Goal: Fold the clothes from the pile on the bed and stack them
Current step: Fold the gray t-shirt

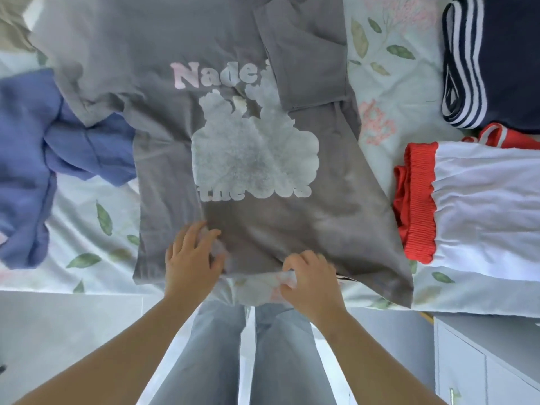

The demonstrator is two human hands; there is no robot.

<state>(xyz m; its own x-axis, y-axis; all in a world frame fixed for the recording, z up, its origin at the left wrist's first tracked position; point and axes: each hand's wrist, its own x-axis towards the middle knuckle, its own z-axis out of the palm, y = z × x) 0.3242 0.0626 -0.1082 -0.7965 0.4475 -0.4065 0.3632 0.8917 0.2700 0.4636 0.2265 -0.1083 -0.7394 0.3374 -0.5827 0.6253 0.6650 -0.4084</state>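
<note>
A grey T-shirt (306,223) with a white print lies spread on the bed, its right sleeve folded in over the chest. My left hand (191,258) rests on the shirt near its bottom hem, fingers spread and slightly bent on the cloth. My right hand (309,276) pinches the bottom hem at the bed's near edge, fingers curled round the fabric. To the right lie folded clothes: a white garment with red waistband (482,211) and a navy garment with white stripes (496,59). A crumpled blue garment (35,159) lies to the left.
The bed carries a pale floral sheet (388,68). A beige garment (11,27) shows at the top left corner. A white cabinet (485,358) stands at the lower right beside the bed. My legs in grey trousers (274,355) stand against the bed's edge.
</note>
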